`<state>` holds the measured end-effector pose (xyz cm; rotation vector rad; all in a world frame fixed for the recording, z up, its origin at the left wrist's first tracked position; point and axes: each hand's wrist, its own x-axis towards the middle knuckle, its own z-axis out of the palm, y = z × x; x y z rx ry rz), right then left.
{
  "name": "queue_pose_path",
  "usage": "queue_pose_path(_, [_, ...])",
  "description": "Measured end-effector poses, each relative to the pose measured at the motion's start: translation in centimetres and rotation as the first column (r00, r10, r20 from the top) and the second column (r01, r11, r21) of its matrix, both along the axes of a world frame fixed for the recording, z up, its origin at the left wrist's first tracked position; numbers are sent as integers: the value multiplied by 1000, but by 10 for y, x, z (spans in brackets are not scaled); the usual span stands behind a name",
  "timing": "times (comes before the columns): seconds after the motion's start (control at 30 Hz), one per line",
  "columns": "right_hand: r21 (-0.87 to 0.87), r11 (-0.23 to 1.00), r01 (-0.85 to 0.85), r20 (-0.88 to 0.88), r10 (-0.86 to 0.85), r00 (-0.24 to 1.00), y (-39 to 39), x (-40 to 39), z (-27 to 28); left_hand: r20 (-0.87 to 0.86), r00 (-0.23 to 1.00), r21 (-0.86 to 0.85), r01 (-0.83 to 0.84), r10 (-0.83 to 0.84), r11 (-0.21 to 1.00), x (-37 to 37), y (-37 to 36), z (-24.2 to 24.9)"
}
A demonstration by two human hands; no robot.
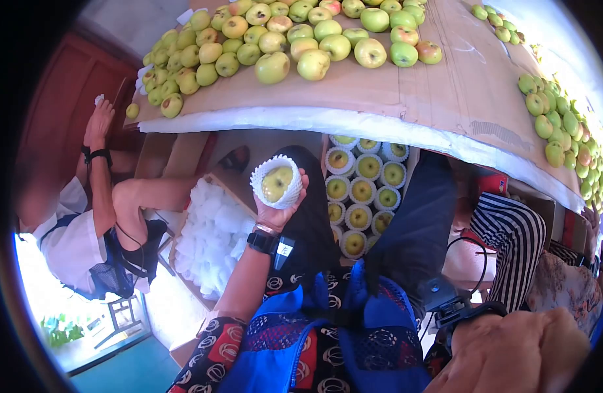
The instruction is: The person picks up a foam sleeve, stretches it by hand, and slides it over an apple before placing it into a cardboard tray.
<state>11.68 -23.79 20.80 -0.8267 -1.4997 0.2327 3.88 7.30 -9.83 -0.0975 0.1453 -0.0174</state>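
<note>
My left hand (285, 213) is closed round a yellow-green apple (276, 184) in a white foam net, held up in front of my knee. Large and near the lower right edge, my right hand (521, 350) shows its back and wrist; its fingers are hidden from view. Between my legs stands a carton (413, 157) holding rows of netted apples (362, 190). Left of it, a box is filled with white foam nets (209, 236).
Loose apples (314, 64) lie on a cardboard-covered table (354, 98) ahead, with another pile (566, 124) at the right. One person (105, 223) sits at the left, a hand raised with something white; another person in striped trousers (511, 242) sits at the right.
</note>
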Motion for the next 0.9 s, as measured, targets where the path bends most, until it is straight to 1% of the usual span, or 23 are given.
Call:
queue_pose_path(0.17, [-13, 1000, 1, 15, 0, 1000, 3, -2, 0, 30, 999, -14, 20, -19, 1000, 1, -2, 0])
queue_pose_path(0.23, [-23, 1000, 16, 28, -15, 999, 1, -4, 1, 2, 1000, 47, -11, 11, 999, -1, 1, -1])
queue_pose_path(0.27, [-24, 999, 24, 42, -23, 999, 1, -5, 2, -2, 1000, 17, -10, 11, 1000, -1, 1, -1])
queue_pose_path(0.4, [-29, 995, 96, 134, -91, 987, 1, -5, 6, 12, 1000, 19, -2, 2, 1000, -1, -1, 2])
queue_pose_path(0.5, [-25, 969, 247, 302, -228, 926, 4, -6, 13, 18, 1000, 82, -8, 7, 997, 1, -1, 8])
queue_pose_path(0.53, [-10, 940, 340, 405, -307, 861, 4, -8, 18, 36, 999, 197, -16, 9, 980, 2, -2, 11])
queue_pose_path(0.57, [22, 895, 446, 517, -392, 761, 5, -11, 23, 38, 999, 197, -19, 11, 980, 4, -5, 11])
queue_pose_path(0.6, [72, 834, 548, 623, -467, 628, 6, -13, 27, -89, 988, 407, -76, 123, 910, 6, -11, 12])
queue_pose_path(0.63, [138, 764, 631, 715, -518, 470, 8, -17, 33, -186, 948, 605, -98, 260, 790, 9, -15, 14])
queue_pose_path(0.67, [199, 703, 683, 778, -537, 326, 10, -20, 38, -20, 952, 820, -160, 306, 549, 10, -20, 16])
queue_pose_path(0.7, [256, 647, 718, 842, -514, 163, 14, -24, 46, 18, 949, 894, -156, 313, 421, 10, -23, 20])
queue_pose_path(0.73, [283, 619, 732, 878, -474, 61, 17, -26, 51, 21, 951, 970, -95, 310, 224, 9, -25, 24])
queue_pose_path(0.77, [304, 601, 739, 904, -426, -25, 19, -28, 56, 22, 952, 999, -28, 306, 16, 9, -27, 29])
queue_pose_path(0.8, [315, 589, 744, 920, -384, -85, 20, -29, 60, 21, 950, 999, -28, 313, 17, 10, -29, 38])
queue_pose_path(0.83, [313, 588, 746, 933, -337, -127, 21, -29, 64, 138, 961, 939, -50, 240, -340, 12, -29, 48])
queue_pose_path(0.87, [296, 590, 752, 948, -280, -153, 21, -29, 67, 220, 967, 756, -85, 129, -649, 12, -30, 53])
queue_pose_path(0.9, [270, 595, 757, 960, -226, -164, 22, -29, 69, 220, 966, 757, -81, 136, -648, 13, -30, 52])
